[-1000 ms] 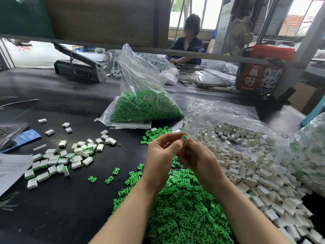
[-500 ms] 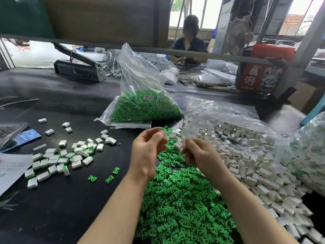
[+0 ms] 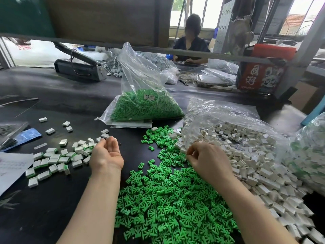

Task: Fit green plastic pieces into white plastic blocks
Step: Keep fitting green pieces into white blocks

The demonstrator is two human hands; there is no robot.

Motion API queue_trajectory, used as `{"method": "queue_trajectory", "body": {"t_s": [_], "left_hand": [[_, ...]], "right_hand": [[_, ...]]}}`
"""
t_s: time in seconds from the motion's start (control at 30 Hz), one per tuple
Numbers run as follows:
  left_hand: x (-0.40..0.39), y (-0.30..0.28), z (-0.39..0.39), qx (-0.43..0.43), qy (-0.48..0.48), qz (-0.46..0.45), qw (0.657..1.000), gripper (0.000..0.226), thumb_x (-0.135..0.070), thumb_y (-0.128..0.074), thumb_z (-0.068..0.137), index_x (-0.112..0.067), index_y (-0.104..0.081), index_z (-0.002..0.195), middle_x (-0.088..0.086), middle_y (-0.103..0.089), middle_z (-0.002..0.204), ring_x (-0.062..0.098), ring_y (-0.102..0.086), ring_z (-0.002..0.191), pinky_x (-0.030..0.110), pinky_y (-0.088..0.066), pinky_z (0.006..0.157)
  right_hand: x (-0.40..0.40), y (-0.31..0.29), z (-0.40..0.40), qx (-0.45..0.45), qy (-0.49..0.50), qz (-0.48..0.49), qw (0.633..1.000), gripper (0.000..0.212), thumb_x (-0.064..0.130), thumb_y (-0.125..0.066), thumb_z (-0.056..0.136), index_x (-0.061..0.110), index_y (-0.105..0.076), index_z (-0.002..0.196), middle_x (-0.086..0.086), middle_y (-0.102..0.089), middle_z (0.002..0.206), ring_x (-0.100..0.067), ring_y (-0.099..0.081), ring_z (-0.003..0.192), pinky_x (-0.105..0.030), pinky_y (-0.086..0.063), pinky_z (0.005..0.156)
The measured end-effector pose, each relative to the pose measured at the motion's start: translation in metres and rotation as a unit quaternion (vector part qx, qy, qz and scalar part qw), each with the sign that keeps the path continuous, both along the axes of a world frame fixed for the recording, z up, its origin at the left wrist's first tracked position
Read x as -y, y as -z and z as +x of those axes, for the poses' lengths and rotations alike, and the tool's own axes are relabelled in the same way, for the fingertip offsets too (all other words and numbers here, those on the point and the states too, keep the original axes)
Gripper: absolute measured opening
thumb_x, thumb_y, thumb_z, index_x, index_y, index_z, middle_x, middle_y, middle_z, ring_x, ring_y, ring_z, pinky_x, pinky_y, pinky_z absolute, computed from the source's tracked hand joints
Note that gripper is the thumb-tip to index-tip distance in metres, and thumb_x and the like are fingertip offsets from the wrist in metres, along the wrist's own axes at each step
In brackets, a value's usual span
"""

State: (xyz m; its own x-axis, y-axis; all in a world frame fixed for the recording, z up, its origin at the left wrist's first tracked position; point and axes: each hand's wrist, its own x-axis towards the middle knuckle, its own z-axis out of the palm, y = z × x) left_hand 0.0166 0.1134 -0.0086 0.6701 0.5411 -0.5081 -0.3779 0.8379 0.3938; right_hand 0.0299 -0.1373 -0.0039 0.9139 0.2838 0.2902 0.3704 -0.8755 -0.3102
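The step in hand looks like picking up fresh parts: the right hand (image 3: 209, 161), fingers curled together, reaches into the edge of the white blocks (image 3: 249, 155), though whether this grip already pinches one I cannot tell. The left hand (image 3: 106, 154) hangs palm-up, relaxed and empty, beside the finished blocks (image 3: 58, 159) on the table (image 3: 52, 208). The green pieces (image 3: 167, 199) lie heaped between the forearms, so next a block and a piece must meet.

Our left hand (image 3: 106, 154) hangs palm-up with relaxed fingers beside the finished blocks (image 3: 58, 159). Our right hand (image 3: 209, 161) curls its fingertips at the edge of the white blocks (image 3: 255, 155), above the loose green pieces (image 3: 167, 199) on the black table (image 3: 52, 199).
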Motion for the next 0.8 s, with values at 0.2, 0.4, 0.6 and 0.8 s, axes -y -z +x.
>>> {"method": "queue_trajectory", "body": {"t_s": [0.2, 0.4, 0.6, 0.8], "left_hand": [[0.033, -0.009, -0.004, -0.057, 0.169, 0.286, 0.942, 0.013, -0.007, -0.057, 0.095, -0.017, -0.065, 0.091, 0.0, -0.069, 0.088, 0.01, -0.062, 0.076, 0.022, -0.05, 0.069], [0.085, 0.001, -0.011, -0.074, 0.369, 0.669, 0.642, 0.018, -0.019, -0.067, 0.091, -0.028, -0.068, 0.106, -0.006, -0.069, 0.109, 0.007, -0.064, 0.096, 0.021, -0.052, 0.078], [0.104, 0.014, -0.011, -0.118, 0.348, 0.836, 0.408, 0.028, -0.033, -0.066, 0.09, -0.03, -0.066, 0.118, -0.002, -0.052, 0.13, 0.02, -0.044, 0.124, 0.04, -0.036, 0.109], [0.104, 0.014, -0.013, -0.074, 0.341, 0.841, 0.414, 0.014, -0.027, -0.067, 0.089, -0.028, -0.071, 0.103, -0.002, -0.054, 0.12, 0.019, -0.046, 0.121, 0.034, -0.039, 0.104]], "right_hand": [[0.001, 0.006, -0.001, 0.073, 0.048, -0.152, 0.985, 0.029, 0.023, -0.054, 0.095, 0.023, -0.06, 0.124, 0.001, -0.062, 0.126, -0.021, -0.049, 0.114, -0.035, -0.046, 0.098], [-0.001, 0.012, -0.001, 0.049, 0.085, -0.183, 0.978, 0.049, 0.016, -0.051, 0.091, 0.03, -0.047, 0.138, -0.003, -0.048, 0.134, -0.025, -0.037, 0.124, -0.038, -0.038, 0.103], [0.004, 0.015, 0.003, 0.038, 0.069, -0.172, 0.982, 0.033, 0.03, -0.053, 0.095, 0.043, -0.054, 0.125, 0.001, -0.044, 0.127, -0.021, -0.031, 0.12, -0.036, -0.034, 0.1], [0.003, 0.016, 0.003, 0.038, 0.038, -0.133, 0.99, 0.036, 0.032, -0.053, 0.095, 0.048, -0.05, 0.127, 0.003, -0.043, 0.124, -0.02, -0.027, 0.118, -0.037, -0.029, 0.1]]}}
